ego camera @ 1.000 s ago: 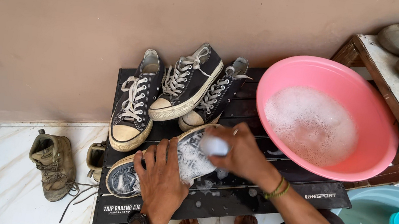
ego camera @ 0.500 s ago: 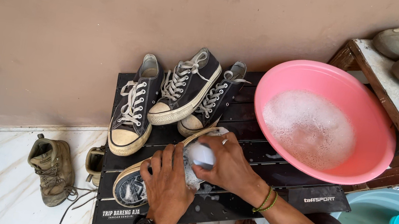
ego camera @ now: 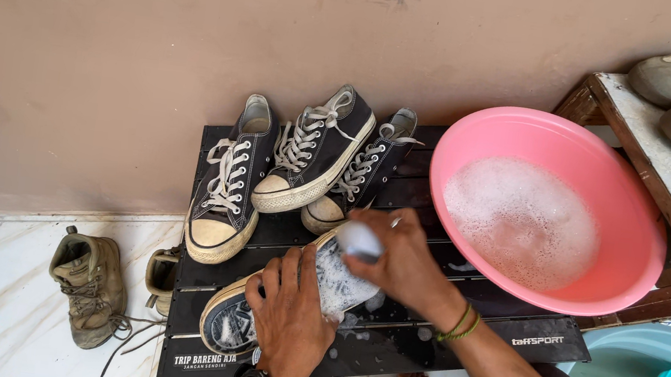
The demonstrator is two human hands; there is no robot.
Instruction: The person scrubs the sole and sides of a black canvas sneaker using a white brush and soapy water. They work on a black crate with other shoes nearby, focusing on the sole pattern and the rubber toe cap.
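Two hands work one soapy sneaker on the black worktop. I see its long axis running from lower left to upper right; my left hand clamps it mid-length, my right hand grips a white brush at the upper end.

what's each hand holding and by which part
Left hand pins the soapy black sneaker by its side; right hand has its grip around a brush, whose handle is hidden.
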